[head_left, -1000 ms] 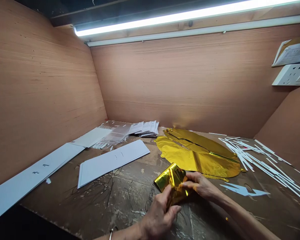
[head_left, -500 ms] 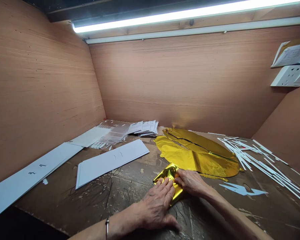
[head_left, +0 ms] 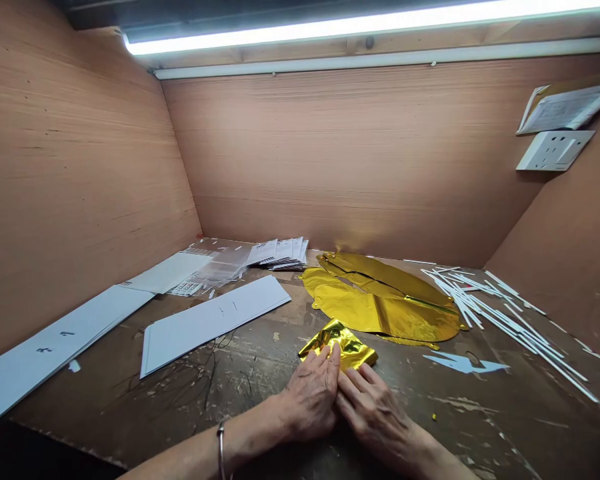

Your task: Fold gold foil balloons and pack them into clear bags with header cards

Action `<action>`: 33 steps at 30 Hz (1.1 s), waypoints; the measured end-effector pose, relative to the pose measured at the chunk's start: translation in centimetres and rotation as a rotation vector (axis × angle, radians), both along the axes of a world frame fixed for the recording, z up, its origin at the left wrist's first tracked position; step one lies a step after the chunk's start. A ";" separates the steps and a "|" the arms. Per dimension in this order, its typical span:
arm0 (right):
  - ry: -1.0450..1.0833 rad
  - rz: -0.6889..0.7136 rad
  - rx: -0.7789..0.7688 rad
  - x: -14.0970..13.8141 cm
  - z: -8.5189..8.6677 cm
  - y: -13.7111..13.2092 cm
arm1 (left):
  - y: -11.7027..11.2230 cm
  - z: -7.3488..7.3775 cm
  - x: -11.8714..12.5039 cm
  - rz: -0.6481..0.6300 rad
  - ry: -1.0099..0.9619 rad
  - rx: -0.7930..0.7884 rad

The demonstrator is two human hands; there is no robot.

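A folded piece of gold foil [head_left: 341,333], probably a foil balloon, lies on the worktop under my fingers. My left hand [head_left: 311,395] presses on its near left part, with the fingers stretched out flat. Against it, my right hand [head_left: 376,405] rests on the near right edge of the foil, fingers extended and lying flat. The two hands touch and hide the foil's near side. Just beyond are flat, rounded gold foil balloons [head_left: 405,317] with small tabs on their rims, lying overlapped.
White card strips [head_left: 215,327] lie to the left, more cards [head_left: 75,340] along the left wall. Printed cards [head_left: 280,253] and clear bags [head_left: 227,263] are at the back. Thin white sticks [head_left: 515,327] and a cut white scrap [head_left: 465,363] lie right. Wooden walls [head_left: 330,153] enclose the worktop.
My right hand has moved from gripping the foil's right side to lying flat at its near edge, beside my left hand. The foil now spreads farther right. The view has shifted slightly.
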State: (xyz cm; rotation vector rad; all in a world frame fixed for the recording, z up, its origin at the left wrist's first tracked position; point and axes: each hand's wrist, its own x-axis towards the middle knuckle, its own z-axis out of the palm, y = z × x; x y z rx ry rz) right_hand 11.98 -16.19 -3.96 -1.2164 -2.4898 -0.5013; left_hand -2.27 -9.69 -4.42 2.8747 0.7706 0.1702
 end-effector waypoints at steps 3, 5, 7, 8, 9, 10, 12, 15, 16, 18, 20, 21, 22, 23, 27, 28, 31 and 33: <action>-0.020 -0.013 0.052 -0.5 -0.8 0.2 | 0.5 0.7 -0.4 -0.046 -0.020 -0.023; -0.013 -0.040 0.060 -0.1 -0.9 0.3 | 0.8 1.5 -1.0 -0.095 -0.040 -0.024; 0.032 -0.091 0.029 0.8 -0.9 0.1 | 0.9 2.5 -1.6 -0.148 -0.050 -0.030; 0.063 -0.114 0.004 1.3 -0.9 0.0 | 1.0 3.0 -1.8 -0.166 -0.053 -0.037; 0.093 -0.129 -0.019 1.7 -0.8 -0.1 | 1.0 3.3 -2.1 -0.177 -0.057 -0.048; 0.115 -0.136 -0.037 2.1 -0.7 -0.3 | 1.0 3.6 -2.2 -0.182 -0.064 -0.059; 0.135 -0.134 -0.064 2.6 -0.6 -0.5 | 1.0 3.8 -2.4 -0.186 -0.084 -0.079; 0.212 -0.161 -0.109 2.6 -0.7 -0.7 | 1.2 3.9 -2.5 -0.179 -0.108 -0.125; 0.278 -0.190 -0.135 2.5 -0.7 -0.7 | 1.3 3.9 -2.5 -0.172 -0.111 -0.148; 0.447 -0.289 -0.225 2.4 -0.6 -0.6 | 1.8 3.9 -2.6 -0.144 -0.107 -0.198; 0.610 -0.424 -0.363 2.4 -0.1 -0.2 | 2.5 3.8 -2.6 -0.093 -0.111 -0.242; 0.672 -0.492 -0.435 2.4 0.2 0.1 | 2.8 3.6 -2.5 -0.055 -0.130 -0.265; 0.721 -0.559 -0.500 2.5 0.6 0.5 | 3.2 3.3 -2.4 -0.011 -0.163 -0.295; 0.754 -0.622 -0.553 2.5 1.0 0.9 | 3.6 3.0 -2.2 0.038 -0.210 -0.335; 0.798 -0.801 -0.646 2.8 1.7 2.4 | 5.1 1.4 -0.8 0.284 -0.425 -0.535; 0.805 -0.821 -0.653 2.9 1.7 2.8 | 5.4 1.1 -0.3 0.338 -0.451 -0.557; 0.837 -0.847 -0.695 3.3 1.3 3.7 | 6.1 0.8 0.8 0.414 -0.471 -0.526; 0.879 -0.859 -0.765 3.5 1.0 4.3 | 5.9 1.1 0.9 0.417 -0.473 -0.488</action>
